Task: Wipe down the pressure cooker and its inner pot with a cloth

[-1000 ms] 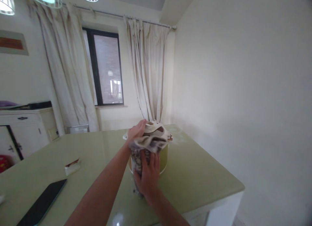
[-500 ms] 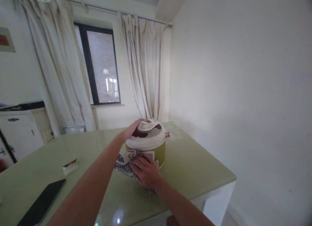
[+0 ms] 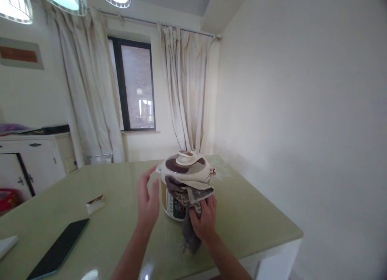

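Desk (image 3: 248, 215): glossy, slick. Cooker (image 3: 184, 183) sits at far side, likely heavy & rigid w/ smooth lid; best taken by side lugs. Cloth (image 3: 189, 199): soft, limp, draped on cooker front. Right hand (image 3: 204, 221) bunches it, grip pinching fabric. Left hand (image 3: 148, 201) spread, near cooker, not touching.

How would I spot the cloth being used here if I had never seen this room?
Start at the big pale green table and find the round cooker standing near its far end, by the curtains. The cloth is the grey patterned rag draped down the cooker's front, gripped by the right hand. It is the only soft, crumpled thing there; the phone lies flat and dark.
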A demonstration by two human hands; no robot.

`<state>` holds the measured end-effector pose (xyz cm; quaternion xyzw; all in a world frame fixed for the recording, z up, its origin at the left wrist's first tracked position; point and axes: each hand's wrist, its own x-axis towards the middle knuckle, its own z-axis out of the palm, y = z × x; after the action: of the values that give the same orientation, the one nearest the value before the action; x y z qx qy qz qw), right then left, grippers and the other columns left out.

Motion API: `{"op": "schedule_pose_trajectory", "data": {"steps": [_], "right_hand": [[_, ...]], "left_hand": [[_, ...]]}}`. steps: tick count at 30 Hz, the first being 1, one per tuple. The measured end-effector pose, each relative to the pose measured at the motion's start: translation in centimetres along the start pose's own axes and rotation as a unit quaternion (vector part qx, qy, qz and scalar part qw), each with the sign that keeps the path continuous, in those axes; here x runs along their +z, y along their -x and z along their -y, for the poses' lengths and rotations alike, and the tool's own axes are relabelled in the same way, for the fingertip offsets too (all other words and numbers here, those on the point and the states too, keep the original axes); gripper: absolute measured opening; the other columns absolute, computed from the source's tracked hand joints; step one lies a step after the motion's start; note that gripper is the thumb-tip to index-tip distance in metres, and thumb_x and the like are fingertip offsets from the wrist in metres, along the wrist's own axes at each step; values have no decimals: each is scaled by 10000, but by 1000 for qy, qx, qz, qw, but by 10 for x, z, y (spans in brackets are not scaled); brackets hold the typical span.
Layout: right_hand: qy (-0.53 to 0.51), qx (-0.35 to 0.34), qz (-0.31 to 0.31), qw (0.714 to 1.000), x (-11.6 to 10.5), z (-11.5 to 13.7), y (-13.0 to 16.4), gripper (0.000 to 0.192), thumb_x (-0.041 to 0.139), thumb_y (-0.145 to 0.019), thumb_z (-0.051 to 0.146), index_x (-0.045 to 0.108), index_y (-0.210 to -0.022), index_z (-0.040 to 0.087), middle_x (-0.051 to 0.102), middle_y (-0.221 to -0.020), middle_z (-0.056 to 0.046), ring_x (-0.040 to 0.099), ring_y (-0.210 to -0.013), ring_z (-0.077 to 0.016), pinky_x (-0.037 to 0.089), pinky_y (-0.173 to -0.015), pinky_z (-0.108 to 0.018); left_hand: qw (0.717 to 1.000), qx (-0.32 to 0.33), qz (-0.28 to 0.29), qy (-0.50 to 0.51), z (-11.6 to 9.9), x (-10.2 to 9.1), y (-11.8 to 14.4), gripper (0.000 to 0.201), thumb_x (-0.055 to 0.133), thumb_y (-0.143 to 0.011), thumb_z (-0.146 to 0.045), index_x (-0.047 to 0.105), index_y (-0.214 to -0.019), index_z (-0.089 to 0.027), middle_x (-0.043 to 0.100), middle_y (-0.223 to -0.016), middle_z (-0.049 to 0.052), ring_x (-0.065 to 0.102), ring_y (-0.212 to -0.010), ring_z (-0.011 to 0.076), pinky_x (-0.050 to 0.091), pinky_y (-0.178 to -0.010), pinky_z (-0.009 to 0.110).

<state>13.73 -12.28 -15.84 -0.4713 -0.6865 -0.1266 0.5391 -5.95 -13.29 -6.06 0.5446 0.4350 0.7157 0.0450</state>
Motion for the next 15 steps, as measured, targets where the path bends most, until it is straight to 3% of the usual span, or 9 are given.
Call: {"op": "schedule_pose_trajectory", "data": {"steps": [1, 2, 4, 6, 9, 11, 13, 15], "right_hand": [[5, 15, 15, 1000, 0, 13, -11, 424, 673, -839, 290, 693, -1256, 217, 578, -1322, -175, 504, -1248, -389, 452, -1050, -586], [8, 20, 41, 999, -1, 27, -24, 435, 704, -831, 309, 697, -1258, 224, 572, -1327, -172, 499, -1246, -391, 439, -1058, -590], [-6, -17, 137, 990, -5, 51, -51, 445, 752, -829, 331, 704, -1264, 250, 594, -1307, -138, 519, -1211, -352, 445, -1058, -535], [-30, -111, 246, 963, -11, 64, -80, 353, 785, -807, 326, 738, -1144, 233, 624, -1276, -104, 542, -1186, -310, 460, -1048, -469], [-58, -207, 350, 912, -24, 64, -125, 373, 823, -771, 328, 748, -1104, 178, 654, -1256, -108, 576, -1165, -298, 481, -1031, -429], [-130, -239, 384, 882, -30, 57, -158, 438, 769, -832, 287, 715, -1257, 200, 690, -1244, -74, 626, -1126, -249, 495, -1014, -370], [-183, -216, 354, 891, -28, 50, -189, 465, 644, -928, 218, 647, -1392, 250, 723, -1229, -31, 661, -1104, -197, 494, -1008, -323], [-146, -157, 266, 940, -16, 43, -216, 434, 567, -982, 202, 636, -1409, 232, 714, -1286, -58, 643, -1185, -204, 466, -1068, -342]], "left_hand": [[996, 65, -53, -38, 0, -4, 25, 412, 549, -1024, -435, 601, -1374, -223, 641, -1390, 127, 573, -1335, 281, 404, -1193, 504], [988, 124, -60, -73, 2, -5, 48, 374, 573, -1015, -385, 610, -1352, -226, 649, -1344, 127, 587, -1303, 285, 419, -1172, 510], [975, 186, 23, -120, 9, -3, 82, 424, 528, -1038, -380, 569, -1435, -239, 607, -1414, 151, 556, -1349, 295, 434, -1152, 516], [972, 163, 96, -141, 18, 4, 95, 569, 378, -1086, -452, 388, -1611, -231, 459, -1593, 192, 419, -1496, 317, 388, -1190, 557], [970, 131, 143, -148, 32, 16, 85, 722, 333, -1082, -537, 126, -1707, -240, 202, -1743, 200, 205, -1613, 351, 293, -1239, 626], [969, 115, 142, -166, 39, 21, 68, 821, 502, -1025, -550, 136, -1704, -267, 153, -1758, 185, 164, -1624, 372, 270, -1254, 633], [972, 78, 119, -186, 45, 23, 44, 849, 636, -949, -530, 268, -1667, -269, 245, -1725, 184, 227, -1600, 388, 286, -1254, 620], [976, 26, 101, -190, 49, 22, 15, 750, 667, -899, -531, 458, -1556, -236, 450, -1591, 193, 400, -1496, 395, 350, -1219, 610]]}}
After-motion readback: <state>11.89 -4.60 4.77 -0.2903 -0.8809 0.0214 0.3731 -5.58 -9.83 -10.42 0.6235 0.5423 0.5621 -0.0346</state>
